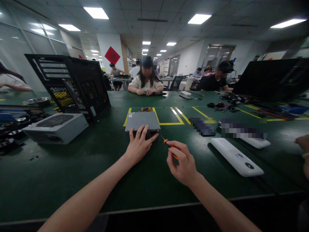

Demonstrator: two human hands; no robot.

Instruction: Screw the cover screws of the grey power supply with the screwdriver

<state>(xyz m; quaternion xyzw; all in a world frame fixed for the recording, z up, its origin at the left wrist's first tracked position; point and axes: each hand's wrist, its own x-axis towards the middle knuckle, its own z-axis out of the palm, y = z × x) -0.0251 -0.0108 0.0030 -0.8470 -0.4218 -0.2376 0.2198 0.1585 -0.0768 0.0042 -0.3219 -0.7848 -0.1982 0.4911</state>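
Observation:
A grey metal computer power supply (143, 120) lies on the green table in front of me, with a bundle of coloured cables at its far side. My left hand (138, 146) rests on its near edge with fingers spread over the top and front, steadying it. In my right hand (182, 161) is a screwdriver (165, 141) with an orange and black handle, pinched between thumb and fingers. Its thin shaft points up and left at the power supply's right front corner. Whether the tip touches a screw is too small to tell.
On the left are a second power supply (58, 125) and an open black computer case (72, 83). White devices (236, 156) and a dark phone-like object (202, 126) lie right. Loose cables (222, 106) are near a black monitor (272, 80). A person (146, 82) sits opposite.

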